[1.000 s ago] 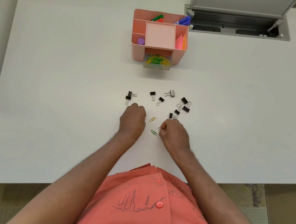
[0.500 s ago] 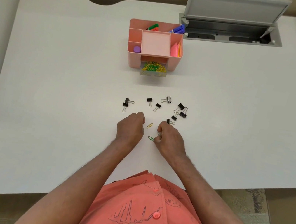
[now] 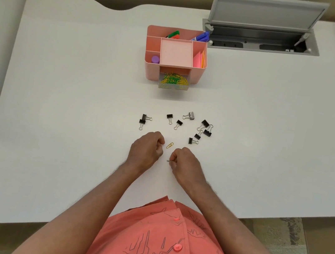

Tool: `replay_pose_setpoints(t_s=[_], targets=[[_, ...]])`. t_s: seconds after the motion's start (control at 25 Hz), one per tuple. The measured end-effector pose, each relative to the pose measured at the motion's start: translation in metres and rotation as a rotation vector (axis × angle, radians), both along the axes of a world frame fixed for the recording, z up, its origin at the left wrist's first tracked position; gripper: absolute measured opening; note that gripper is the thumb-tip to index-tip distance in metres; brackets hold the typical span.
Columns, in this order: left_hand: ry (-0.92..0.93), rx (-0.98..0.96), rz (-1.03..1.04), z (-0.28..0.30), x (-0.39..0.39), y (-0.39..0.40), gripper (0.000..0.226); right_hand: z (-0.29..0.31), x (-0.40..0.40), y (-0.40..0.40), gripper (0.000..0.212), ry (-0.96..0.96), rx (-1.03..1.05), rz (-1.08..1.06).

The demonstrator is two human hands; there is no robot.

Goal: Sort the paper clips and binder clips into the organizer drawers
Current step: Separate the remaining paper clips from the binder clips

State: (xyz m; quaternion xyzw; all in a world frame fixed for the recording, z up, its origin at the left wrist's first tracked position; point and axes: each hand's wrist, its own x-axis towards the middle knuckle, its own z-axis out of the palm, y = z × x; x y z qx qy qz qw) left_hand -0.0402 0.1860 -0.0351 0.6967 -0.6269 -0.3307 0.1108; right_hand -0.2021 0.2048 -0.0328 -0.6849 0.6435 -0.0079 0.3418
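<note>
A pink desk organizer (image 3: 196,74) stands at the back middle of the white desk, its clear drawer (image 3: 173,86) pulled out and full of yellow and green paper clips. Several black binder clips (image 3: 204,129) lie scattered in front of it, with a silver one (image 3: 190,115) among them. A yellow paper clip (image 3: 169,145) lies between my hands. My right hand (image 3: 185,162) pinches a green paper clip (image 3: 168,161) at its fingertips. My left hand (image 3: 146,150) rests curled on the desk; whether it holds anything is hidden.
The organizer's top compartments hold markers (image 3: 173,34), a purple cap (image 3: 155,59) and pink sticky notes (image 3: 198,60). A grey cable hatch (image 3: 263,28) stands open at the back right. The desk's front edge runs just before my orange shirt.
My right hand has closed on the green paper clip and lifted it off the desk. My left hand has barely moved. The camera tilted, so everything sits lower in the frame.
</note>
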Motion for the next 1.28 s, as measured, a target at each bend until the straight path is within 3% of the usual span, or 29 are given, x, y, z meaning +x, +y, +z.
replay_pose_setpoints(t_s=[0.12, 0.32, 0.44, 0.56, 0.8, 1.12, 1.2, 1.28], targets=[[0.059, -0.019, 0.026, -0.003, 0.003, 0.004, 0.013, 0.002, 0.003, -0.002, 0.007, 0.008, -0.023, 0.054], [0.102, 0.0, 0.054, -0.004, 0.004, 0.003, 0.014, -0.002, -0.003, -0.013, 0.026, -0.25, -0.136, -0.006], [0.133, 0.018, 0.067, -0.004, 0.005, 0.003, 0.014, -0.01, 0.001, -0.019, 0.034, -0.155, -0.209, 0.118], [0.158, 0.021, 0.084, -0.002, 0.006, 0.003, 0.013, -0.014, 0.004, -0.025, 0.025, -0.058, -0.221, 0.214], [0.168, -0.004, 0.105, -0.002, 0.005, 0.005, 0.013, -0.008, 0.01, -0.033, 0.009, 0.032, -0.178, 0.212], [0.181, 0.026, 0.146, -0.001, 0.004, 0.004, 0.014, -0.008, 0.014, -0.029, 0.018, 0.114, -0.143, 0.192], [0.255, 0.084, 0.244, 0.003, 0.002, 0.001, 0.015, -0.005, 0.011, -0.03, 0.01, -0.015, -0.088, 0.094], [0.51, 0.159, 0.442, 0.01, -0.002, -0.003, 0.017, 0.001, 0.01, -0.032, 0.009, -0.277, 0.062, -0.17]])
